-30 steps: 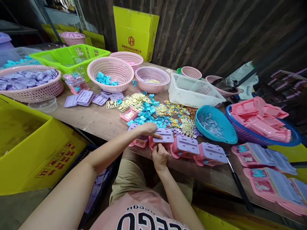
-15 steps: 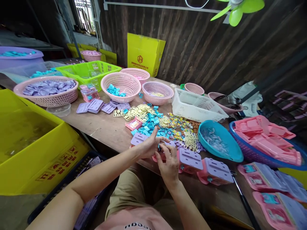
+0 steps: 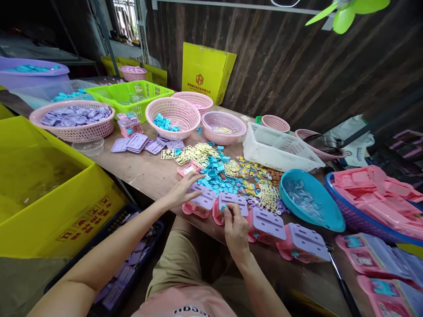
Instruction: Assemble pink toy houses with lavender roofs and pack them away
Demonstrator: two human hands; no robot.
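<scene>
My right hand (image 3: 236, 231) pinches a small blue plastic piece (image 3: 224, 207) between thumb and fingertips. It is in front of a pink toy box with a purple top (image 3: 235, 200), one of several in a row along the table's front edge. My left hand (image 3: 183, 190) is open, fingers stretched toward the pile of blue plastic pieces (image 3: 214, 174), beside the leftmost purple-topped box (image 3: 203, 196). Whether its fingertips touch the pieces I cannot tell. Behind it lies a small pink tray (image 3: 188, 168).
Cream part frames (image 3: 200, 153) and purple plates (image 3: 137, 142) lie on the table. Pink baskets (image 3: 190, 125), a white crate (image 3: 280, 149) and a blue bowl (image 3: 312, 200) stand behind. A black-handled tool (image 3: 345, 286) lies at right. An open yellow carton (image 3: 49, 185) is at left.
My hands were together over the row of boxes and have come apart. The left moved leftward toward the blue pile; the right keeps the blue piece. The view shifted slightly.
</scene>
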